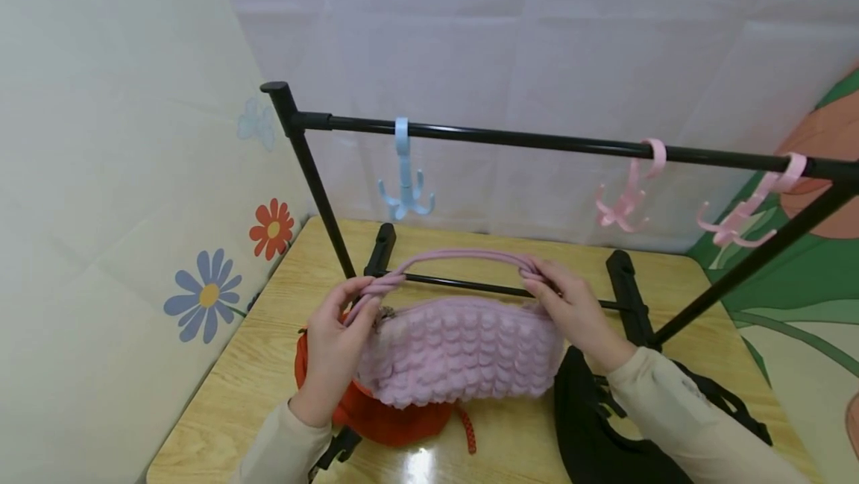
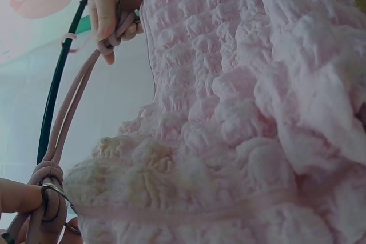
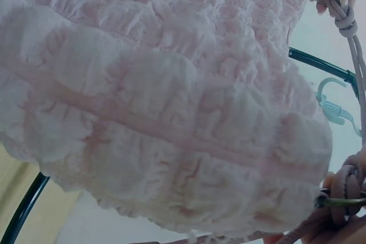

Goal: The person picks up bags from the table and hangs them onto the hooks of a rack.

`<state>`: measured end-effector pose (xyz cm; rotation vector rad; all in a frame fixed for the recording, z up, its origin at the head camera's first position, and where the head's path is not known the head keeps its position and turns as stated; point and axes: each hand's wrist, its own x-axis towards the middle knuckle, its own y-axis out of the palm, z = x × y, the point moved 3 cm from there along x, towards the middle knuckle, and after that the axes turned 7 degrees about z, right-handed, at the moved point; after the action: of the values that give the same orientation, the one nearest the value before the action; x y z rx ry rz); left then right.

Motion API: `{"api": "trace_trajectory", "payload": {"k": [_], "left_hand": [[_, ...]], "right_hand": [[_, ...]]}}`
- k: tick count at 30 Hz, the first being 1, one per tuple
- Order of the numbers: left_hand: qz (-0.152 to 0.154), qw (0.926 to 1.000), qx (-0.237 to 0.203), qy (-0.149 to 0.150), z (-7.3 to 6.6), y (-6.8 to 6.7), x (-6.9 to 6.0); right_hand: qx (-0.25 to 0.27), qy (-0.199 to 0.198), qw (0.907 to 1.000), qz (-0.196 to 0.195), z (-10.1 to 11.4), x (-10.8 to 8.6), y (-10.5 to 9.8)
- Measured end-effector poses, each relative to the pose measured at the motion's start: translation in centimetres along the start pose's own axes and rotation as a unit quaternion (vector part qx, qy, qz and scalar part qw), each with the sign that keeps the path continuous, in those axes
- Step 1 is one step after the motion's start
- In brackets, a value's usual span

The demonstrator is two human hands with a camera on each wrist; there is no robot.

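A puffy pink handbag [image 1: 463, 353] hangs in the air between my two hands, its bubble-textured body below its corded strap [image 1: 456, 253]. My left hand [image 1: 335, 350] pinches the strap's knotted left end between thumb and fingers. At the opposite knot, my right hand [image 1: 573, 312] grips the strap. Both wrist views are largely filled by the bag's quilted fabric [image 2: 217, 84]; a metal ring [image 2: 54, 195] shows by the left hand's knot. Under the bag lies a red-orange bag [image 1: 396, 417], partly covered. Below my right forearm is a black bag [image 1: 584, 417].
Behind the bag stands a black rack, its rail [image 1: 510, 138] carrying a light-blue hook [image 1: 405, 178] at left. Two pink hooks, one nearer the middle [image 1: 627, 197] and one farther right [image 1: 745, 215], hang there too. The wooden table [image 1: 248, 372] bears the rack's feet.
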<state>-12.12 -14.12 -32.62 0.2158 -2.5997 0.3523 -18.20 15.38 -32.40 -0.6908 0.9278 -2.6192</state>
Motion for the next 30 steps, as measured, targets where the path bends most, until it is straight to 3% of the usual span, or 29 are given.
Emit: {"api": "trace_trajectory", "payload": {"k": [14, 20, 30], "left_hand": [[-0.020, 0.9997, -0.008, 0.008, -0.2, -0.2, 0.4], [-0.026, 0.9994, -0.024, -0.005, -0.2, -0.3, 0.5], [-0.047, 0.9980, -0.020, 0.038, -0.3, -0.7, 1.0]], "right_hand": [[0.023, 0.025, 0.9994, 0.007, 0.3, 1.0, -0.2], [0.018, -0.003, 0.9997, -0.017, 0.5, 1.2, -0.1], [0.029, -0.034, 0.9982, -0.040, 1.4, 2.4, -0.2]]}}
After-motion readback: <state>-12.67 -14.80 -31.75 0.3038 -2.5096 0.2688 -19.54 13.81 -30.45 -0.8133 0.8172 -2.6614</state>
